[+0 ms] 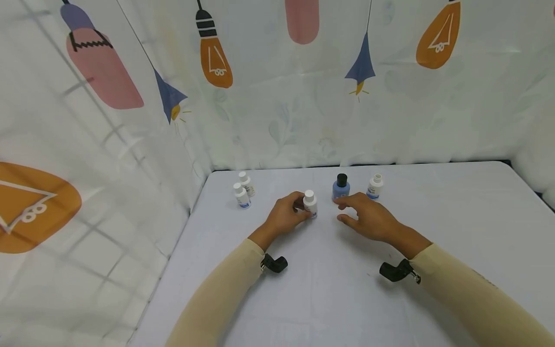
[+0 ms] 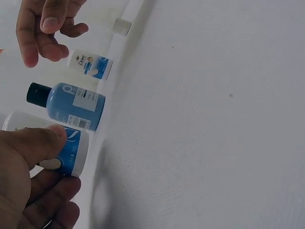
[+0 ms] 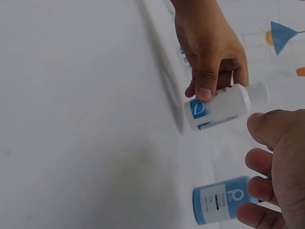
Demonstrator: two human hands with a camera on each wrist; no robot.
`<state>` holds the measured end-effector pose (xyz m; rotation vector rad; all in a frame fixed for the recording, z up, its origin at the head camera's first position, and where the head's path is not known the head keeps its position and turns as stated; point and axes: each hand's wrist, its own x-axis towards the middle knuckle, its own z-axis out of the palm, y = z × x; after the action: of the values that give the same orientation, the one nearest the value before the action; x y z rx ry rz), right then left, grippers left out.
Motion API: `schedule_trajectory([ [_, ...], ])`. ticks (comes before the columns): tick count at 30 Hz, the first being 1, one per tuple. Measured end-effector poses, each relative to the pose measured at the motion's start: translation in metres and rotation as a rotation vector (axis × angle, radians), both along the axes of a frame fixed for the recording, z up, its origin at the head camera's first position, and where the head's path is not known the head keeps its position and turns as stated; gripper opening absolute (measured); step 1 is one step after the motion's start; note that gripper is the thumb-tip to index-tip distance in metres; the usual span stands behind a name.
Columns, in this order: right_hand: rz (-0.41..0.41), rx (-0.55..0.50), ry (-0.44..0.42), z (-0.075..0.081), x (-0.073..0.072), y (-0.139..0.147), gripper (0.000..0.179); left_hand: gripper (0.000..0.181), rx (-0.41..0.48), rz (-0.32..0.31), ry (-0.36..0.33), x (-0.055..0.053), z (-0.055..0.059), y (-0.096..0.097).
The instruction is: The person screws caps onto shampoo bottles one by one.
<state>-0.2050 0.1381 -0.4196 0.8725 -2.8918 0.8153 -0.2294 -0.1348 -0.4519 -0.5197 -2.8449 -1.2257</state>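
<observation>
A small white bottle [image 1: 310, 204] with a white cap and a blue label band is gripped by my left hand [image 1: 286, 212], thumb on one side and fingers on the other, close over the table. My right hand [image 1: 370, 217] holds nothing; its fingers are spread and relaxed. Those fingertips are near a blue bottle [image 1: 340, 188] with a black cap, which stands upright. Just right of that, another white bottle [image 1: 375, 187] with a blue-banded label stands with a narrow neck on top. In the right wrist view, the gripped bottle [image 3: 219, 109] is tilted across the picture.
Two white capped bottles, a nearer one [image 1: 242, 195] and a farther one [image 1: 246, 183], stand together at the table's back left. A small white cap-like piece [image 2: 121, 26] lies beyond the labelled bottle. Printed fabric [image 1: 277, 120] hangs behind the white table [image 1: 303, 299].
</observation>
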Motion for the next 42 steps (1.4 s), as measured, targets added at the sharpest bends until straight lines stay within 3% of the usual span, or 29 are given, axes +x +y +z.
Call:
schedule_trajectory([
  [18,-0.051,-0.005,0.014,-0.007,0.003,0.035,0.046,0.047,0.003,0.116,-0.004,-0.024,-0.001,0.001],
  [42,-0.137,-0.004,-0.026,-0.012,0.009,0.065,0.046,0.048,0.016,0.162,0.002,-0.046,-0.006,0.010],
])
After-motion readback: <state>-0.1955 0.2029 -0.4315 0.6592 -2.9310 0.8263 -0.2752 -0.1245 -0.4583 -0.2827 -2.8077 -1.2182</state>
